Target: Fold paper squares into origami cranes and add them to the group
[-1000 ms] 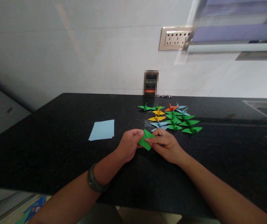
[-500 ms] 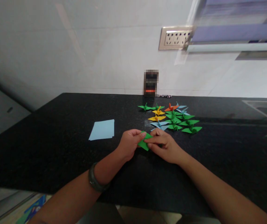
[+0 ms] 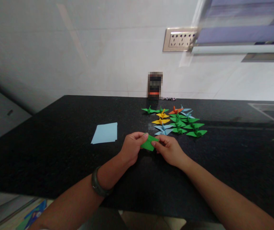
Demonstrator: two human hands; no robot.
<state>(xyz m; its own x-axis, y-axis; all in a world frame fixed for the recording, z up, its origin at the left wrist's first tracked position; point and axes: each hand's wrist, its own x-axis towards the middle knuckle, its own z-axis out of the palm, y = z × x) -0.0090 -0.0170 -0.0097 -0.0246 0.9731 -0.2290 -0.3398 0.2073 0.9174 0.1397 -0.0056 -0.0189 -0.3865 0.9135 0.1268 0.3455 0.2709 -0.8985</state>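
Observation:
A small folded green paper is pinched between both hands just above the black countertop. My left hand grips its left side with thumb and fingers closed; a dark band sits on that wrist. My right hand pinches its right end, fingers curled. Just behind the hands lies a cluster of several finished paper cranes in green, yellow, light blue and orange.
A small stack of light blue paper sheets lies to the left of the hands. A dark blurred object stands against the white wall at the back. A socket panel is on the wall; a sink edge shows at right.
The green paper has been folded smaller and turned flatter between the hands. My right hand shifted from lying over it to pinching its right end. The cranes and blue sheets stayed put.

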